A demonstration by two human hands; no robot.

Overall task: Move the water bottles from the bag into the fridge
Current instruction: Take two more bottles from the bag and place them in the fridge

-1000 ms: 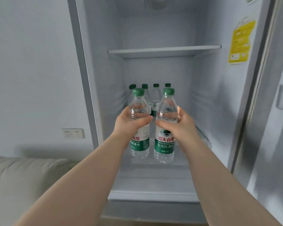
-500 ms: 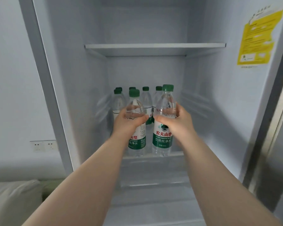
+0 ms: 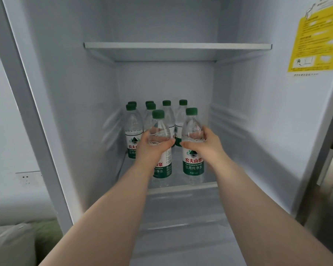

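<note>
From the head view, the left hand (image 3: 149, 148) is wrapped around the shoulder of a clear plastic water bottle with a green cap (image 3: 160, 148), and the right hand (image 3: 206, 145) clasps a second one (image 3: 193, 146). Both stand upright at the near edge of the white fridge shelf (image 3: 183, 187). The stored bottles (image 3: 134, 131) stand just beyond, so free space lies far right.

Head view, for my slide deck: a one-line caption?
Left hand and right hand each set a water bottle onto the fridge shelf.
</note>
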